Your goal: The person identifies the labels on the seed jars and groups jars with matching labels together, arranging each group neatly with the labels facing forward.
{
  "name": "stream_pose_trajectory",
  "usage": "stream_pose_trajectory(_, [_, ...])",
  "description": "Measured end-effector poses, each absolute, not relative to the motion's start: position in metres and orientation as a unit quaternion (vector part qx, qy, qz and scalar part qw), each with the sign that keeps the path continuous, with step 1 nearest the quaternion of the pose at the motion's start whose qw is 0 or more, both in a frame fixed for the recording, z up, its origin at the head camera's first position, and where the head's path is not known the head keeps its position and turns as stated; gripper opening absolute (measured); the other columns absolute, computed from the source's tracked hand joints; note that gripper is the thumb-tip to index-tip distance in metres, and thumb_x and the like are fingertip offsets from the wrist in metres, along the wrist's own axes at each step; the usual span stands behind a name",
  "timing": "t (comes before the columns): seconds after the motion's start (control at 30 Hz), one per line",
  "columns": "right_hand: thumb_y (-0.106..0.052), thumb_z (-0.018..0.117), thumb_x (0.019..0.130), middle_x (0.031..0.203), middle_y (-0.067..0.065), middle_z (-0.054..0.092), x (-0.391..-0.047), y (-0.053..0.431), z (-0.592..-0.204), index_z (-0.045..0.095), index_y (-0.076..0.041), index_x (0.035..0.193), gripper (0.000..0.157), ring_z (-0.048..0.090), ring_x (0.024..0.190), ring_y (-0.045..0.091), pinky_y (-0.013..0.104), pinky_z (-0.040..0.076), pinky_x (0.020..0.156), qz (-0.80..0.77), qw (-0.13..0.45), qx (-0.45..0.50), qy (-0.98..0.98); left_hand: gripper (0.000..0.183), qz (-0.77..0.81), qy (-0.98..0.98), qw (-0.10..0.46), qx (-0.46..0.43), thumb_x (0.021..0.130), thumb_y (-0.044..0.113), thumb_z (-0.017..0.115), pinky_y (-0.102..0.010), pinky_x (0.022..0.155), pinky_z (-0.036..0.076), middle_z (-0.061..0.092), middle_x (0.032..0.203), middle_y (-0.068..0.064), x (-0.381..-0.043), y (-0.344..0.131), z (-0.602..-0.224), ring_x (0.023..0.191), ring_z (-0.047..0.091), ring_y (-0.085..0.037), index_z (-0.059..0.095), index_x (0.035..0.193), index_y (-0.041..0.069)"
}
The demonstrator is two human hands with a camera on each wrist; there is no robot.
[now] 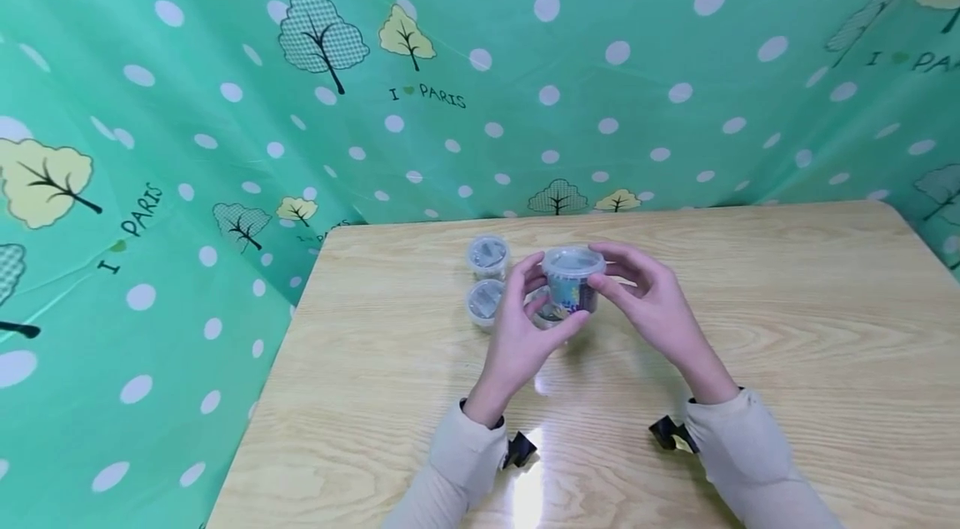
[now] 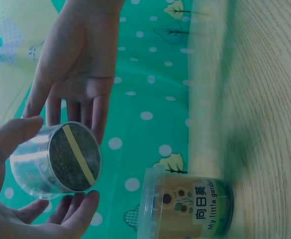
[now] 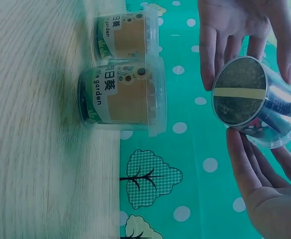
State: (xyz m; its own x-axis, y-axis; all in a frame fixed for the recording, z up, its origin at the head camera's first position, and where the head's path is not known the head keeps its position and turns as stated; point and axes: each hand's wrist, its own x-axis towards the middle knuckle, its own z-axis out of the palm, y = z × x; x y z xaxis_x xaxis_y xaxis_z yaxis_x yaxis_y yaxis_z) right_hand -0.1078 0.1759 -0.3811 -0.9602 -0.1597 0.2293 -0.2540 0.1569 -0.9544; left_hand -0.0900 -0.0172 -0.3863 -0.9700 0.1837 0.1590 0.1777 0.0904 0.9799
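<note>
A clear lidded plastic cup [image 1: 573, 289] with a blue printed label is held above the table between both hands. My left hand [image 1: 522, 339] grips its left side, thumb toward the bottom. My right hand [image 1: 654, 304] pinches it from the right, near the rim. In the left wrist view its underside [image 2: 74, 162] shows dark, soil-like contents and a pale yellow strip across the base. Two similar lidded cups, a far one [image 1: 488, 254] and a near one [image 1: 483, 301], stand left of my left hand. Another cup [image 1: 548, 314] is partly hidden behind my left fingers and the held cup.
The standing cups have orange labels with sunflowers and "My little garden", seen on one cup [image 3: 120, 94] in the right wrist view. They rest on a light wood-grain table [image 1: 810, 329]. A green dotted cloth [image 1: 525, 129] hangs behind and along the left side.
</note>
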Motion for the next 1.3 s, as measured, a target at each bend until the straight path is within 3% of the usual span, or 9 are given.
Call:
stream_pose_trajectory(0.33, [-0.013,0.064,0.097,0.143,0.016,0.051,-0.106,0.176,-0.380,0.048,0.000,0.142,0.049,0.058,0.117,0.006,0.018,0.051,0.098,0.643,0.016,0.155,-0.750,0.079,0.667,0.737,0.001,0.108,0.082,0.011,0.081,-0.028,0.107,0.048,0.050,0.136,-0.007,-0.091,-0.017,-0.389,0.125,0.052,-0.020,0.038,0.147,0.017])
stream_pose_trajectory(0.53, [-0.015,0.059,0.100,0.149,0.013,0.046,-0.104,0.179,-0.385,0.042,-0.006,0.149,0.052,0.054,0.123,0.007,0.015,0.048,0.100,0.636,-0.009,0.160,-0.755,0.078,0.670,0.734,0.003,0.111,0.082,0.012,0.081,-0.029,0.106,0.049,0.050,0.135,-0.007,-0.092,-0.020,-0.389,0.123,0.052,-0.020,0.039,0.147,0.016])
stream_pose_trajectory(0.83, [-0.017,0.060,0.100,0.142,0.015,0.053,-0.104,0.179,-0.387,0.045,-0.006,0.147,0.050,0.056,0.121,0.007,0.017,0.050,0.099,0.645,-0.009,0.151,-0.749,0.079,0.670,0.733,0.009,0.119,0.081,0.010,0.082,-0.028,0.105,0.049,0.053,0.135,-0.010,-0.093,-0.022,-0.389,0.123,0.053,-0.021,0.039,0.147,0.013])
stream_pose_trajectory(1.3, [-0.014,0.056,0.102,0.144,0.016,0.052,-0.105,0.175,-0.394,0.044,-0.008,0.148,0.048,0.055,0.126,0.006,0.018,0.048,0.102,0.648,0.006,0.168,-0.743,0.078,0.670,0.730,0.017,0.130,0.081,0.010,0.082,-0.029,0.104,0.050,0.053,0.136,-0.008,-0.093,-0.021,-0.391,0.123,0.053,-0.021,0.040,0.146,0.014])
